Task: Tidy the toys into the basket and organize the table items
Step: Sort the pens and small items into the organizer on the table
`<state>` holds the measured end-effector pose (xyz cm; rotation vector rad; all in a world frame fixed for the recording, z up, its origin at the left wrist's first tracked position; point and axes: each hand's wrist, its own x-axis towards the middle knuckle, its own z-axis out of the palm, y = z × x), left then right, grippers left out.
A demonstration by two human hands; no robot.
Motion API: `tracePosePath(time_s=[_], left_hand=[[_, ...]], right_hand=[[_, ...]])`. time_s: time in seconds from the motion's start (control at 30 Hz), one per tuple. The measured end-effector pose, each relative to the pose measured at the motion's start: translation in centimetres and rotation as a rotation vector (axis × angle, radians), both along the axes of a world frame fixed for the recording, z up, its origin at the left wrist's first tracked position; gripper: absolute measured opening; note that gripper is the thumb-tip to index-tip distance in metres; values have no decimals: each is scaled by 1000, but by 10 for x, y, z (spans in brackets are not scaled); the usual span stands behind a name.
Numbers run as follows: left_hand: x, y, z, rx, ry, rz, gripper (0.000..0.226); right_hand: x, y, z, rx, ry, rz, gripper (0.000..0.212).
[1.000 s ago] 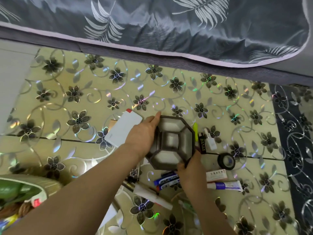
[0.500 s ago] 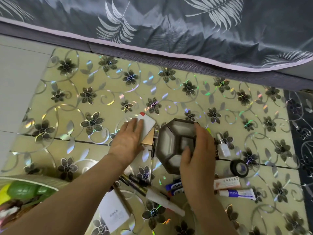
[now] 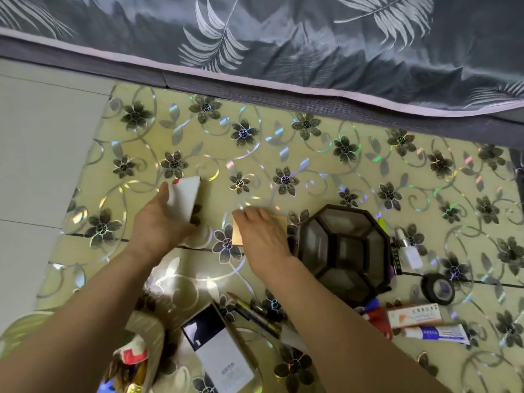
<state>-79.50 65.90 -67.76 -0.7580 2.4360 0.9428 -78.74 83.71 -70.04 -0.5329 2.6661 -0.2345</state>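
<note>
Two hands: left hand (image 3: 158, 225) grips a white, red-cornered box (image 3: 183, 198).

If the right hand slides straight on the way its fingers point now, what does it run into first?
Nothing soon, it seems. The right hand lies on a tan card, fingers aimed up and slightly left. Ahead is bare flowered tabletop, then the grey bed edge. The white box sits left of that line.

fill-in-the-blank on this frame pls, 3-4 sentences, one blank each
The left hand holds a white box with a ____ corner.
The right hand rests on a tan ____.
The dark tray is ____-sided.
The roll of black tape lies to the ____ of the tray.

Missing words: red; card; eight; right
</note>
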Motion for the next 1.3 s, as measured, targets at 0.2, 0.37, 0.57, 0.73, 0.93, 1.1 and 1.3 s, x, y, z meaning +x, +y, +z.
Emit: tracePosePath(time_s=[0.2,0.37,0.57,0.73,0.93,1.1,1.3], left_hand=[[1,-9,8,397,170,386,47],[5,12,24,550,291,437,30],[14,54,44,600,365,338,8],[20,95,61,666,442,266,12],[19,150,69,783,541,82,28],[9,185,62,831,537,-116,35],[0,209,41,816,483,-223,31]], right_hand=[[-10,-12,7,-57,117,-72,31],[-12,19,61,-400,64,-243,12],[0,138,140,-742,263,-614,20],[1,201,120,-638,319,-574,20],[-8,219,88,-683,279,-595,19],[-23,221,78,-825,156,-670,20],[-20,235,72,-950,145,-812,24]])
